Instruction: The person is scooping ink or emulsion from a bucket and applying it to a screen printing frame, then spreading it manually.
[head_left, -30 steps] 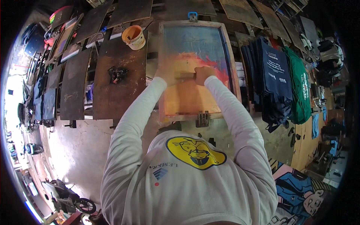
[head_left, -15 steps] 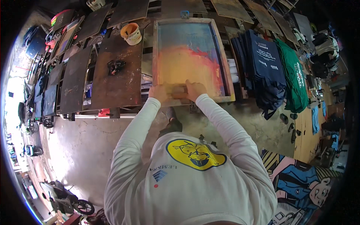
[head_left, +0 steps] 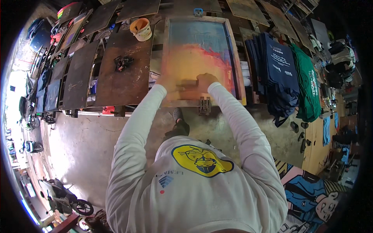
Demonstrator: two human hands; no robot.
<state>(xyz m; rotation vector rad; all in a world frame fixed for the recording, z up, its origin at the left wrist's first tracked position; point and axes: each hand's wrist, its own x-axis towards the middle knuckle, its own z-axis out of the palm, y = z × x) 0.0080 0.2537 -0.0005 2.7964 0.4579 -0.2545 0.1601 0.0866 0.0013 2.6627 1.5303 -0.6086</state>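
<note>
A wood-framed printing screen [head_left: 236, 58] lies on the table before me, its mesh smeared blue, red and yellow. Over the near part of the mesh, both hands grip a wooden squeegee [head_left: 187, 82], blurred by motion. My left hand [head_left: 166, 80] is closed on its left end, its fingers smeared. At the other end, my right hand [head_left: 206, 80] has its fingers wrapped round the squeegee. The blade's lower edge is too blurred to make out. A metal clamp [head_left: 204, 106] sits at the frame's near edge and a blue clamp [head_left: 198, 12] at its far edge.
Left of the screen is a brown board [head_left: 124, 83] with a dark crumpled lump [head_left: 122, 63] and a paint-stained bucket [head_left: 140, 29]. Stacks of navy bags [head_left: 278, 68] and green bags [head_left: 305, 77] hang over the table at the right. Several dark boards line the table.
Both hands and the squeegee have moved away from me, from the screen's near edge farther up the mesh. The whole view has shifted slightly.
</note>
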